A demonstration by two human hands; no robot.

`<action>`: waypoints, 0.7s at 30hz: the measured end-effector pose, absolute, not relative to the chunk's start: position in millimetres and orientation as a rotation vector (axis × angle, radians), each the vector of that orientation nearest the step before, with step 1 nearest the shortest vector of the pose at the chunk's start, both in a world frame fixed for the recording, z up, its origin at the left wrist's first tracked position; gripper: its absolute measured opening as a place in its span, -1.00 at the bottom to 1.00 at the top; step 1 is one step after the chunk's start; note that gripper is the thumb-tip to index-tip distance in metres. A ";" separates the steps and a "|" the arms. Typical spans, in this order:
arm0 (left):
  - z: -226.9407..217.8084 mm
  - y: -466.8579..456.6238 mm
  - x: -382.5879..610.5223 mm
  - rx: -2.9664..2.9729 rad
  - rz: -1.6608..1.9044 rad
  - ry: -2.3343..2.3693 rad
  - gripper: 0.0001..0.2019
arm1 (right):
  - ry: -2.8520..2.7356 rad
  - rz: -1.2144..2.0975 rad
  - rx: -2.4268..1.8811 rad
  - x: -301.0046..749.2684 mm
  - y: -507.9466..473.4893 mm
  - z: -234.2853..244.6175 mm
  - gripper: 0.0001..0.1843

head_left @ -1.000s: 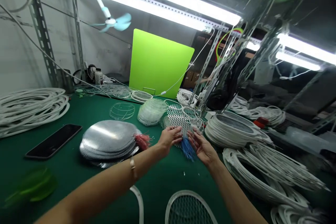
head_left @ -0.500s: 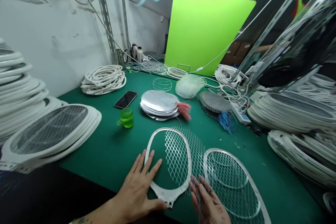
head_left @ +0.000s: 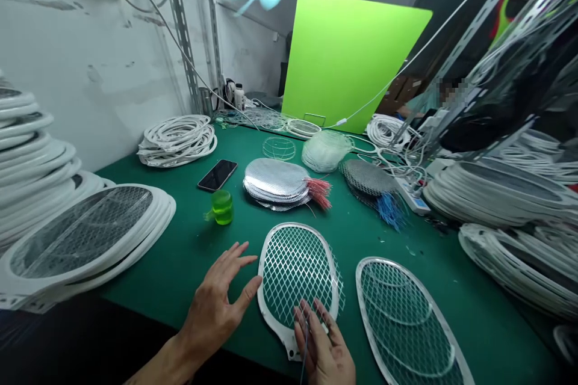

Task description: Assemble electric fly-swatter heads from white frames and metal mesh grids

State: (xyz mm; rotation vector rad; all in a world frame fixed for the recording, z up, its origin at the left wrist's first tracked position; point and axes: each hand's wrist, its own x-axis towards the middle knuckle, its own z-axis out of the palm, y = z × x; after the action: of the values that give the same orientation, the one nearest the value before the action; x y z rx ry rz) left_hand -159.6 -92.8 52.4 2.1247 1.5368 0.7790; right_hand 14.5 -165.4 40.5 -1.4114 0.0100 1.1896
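A white oval racket frame (head_left: 270, 308) lies on the green table with its handle end toward me. Over its opening rests a diamond-patterned metal mesh (head_left: 293, 264), whose right edge overlaps the frame's rim. My right hand (head_left: 326, 346) grips the lower part of the mesh, and a thin wire runs down past its fingers. Beside the frame's left rim hovers my left hand (head_left: 219, 298), open with fingers and thumb apart, holding nothing. A second racket frame (head_left: 361, 289) with mesh and curved ribs across it lies to the right of my right hand.
Silvery mesh sheets (head_left: 275, 180) with red wires and dark mesh sheets (head_left: 368, 179) with blue wires lie beyond. A green cup (head_left: 223, 207) and a phone (head_left: 217, 175) are at left. Stacked frames (head_left: 49, 192) flank both sides; a green board (head_left: 352, 60) stands behind.
The mesh has moved left with my right hand and now covers the frame's opening. My left hand has lifted off the frame and shifted left.
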 end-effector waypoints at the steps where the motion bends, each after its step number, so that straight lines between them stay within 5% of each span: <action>1: 51.0 -91.2 -158.9 2.127 0.790 1.519 -0.63 | 0.014 1.189 -1.412 12.5 -165.7 37.0 -0.07; 11: 57.4 -76.1 -140.5 2.281 0.695 1.269 -0.64 | 0.085 1.305 -1.346 18.0 -166.2 9.5 -0.15; 16: 45.0 -68.3 -111.7 2.618 0.383 1.037 -0.43 | 0.074 1.360 -1.272 16.4 -166.7 13.7 -0.21; 21: 21.6 -66.4 -102.5 2.738 0.259 1.167 -0.46 | 0.004 1.479 -1.278 28.5 -181.4 36.4 -0.35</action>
State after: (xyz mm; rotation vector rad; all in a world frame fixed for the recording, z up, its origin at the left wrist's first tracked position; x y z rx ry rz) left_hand -102.5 -66.4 21.6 2.7376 1.1673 0.2586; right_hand 28.5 -181.4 36.4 -1.2780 0.0040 1.4790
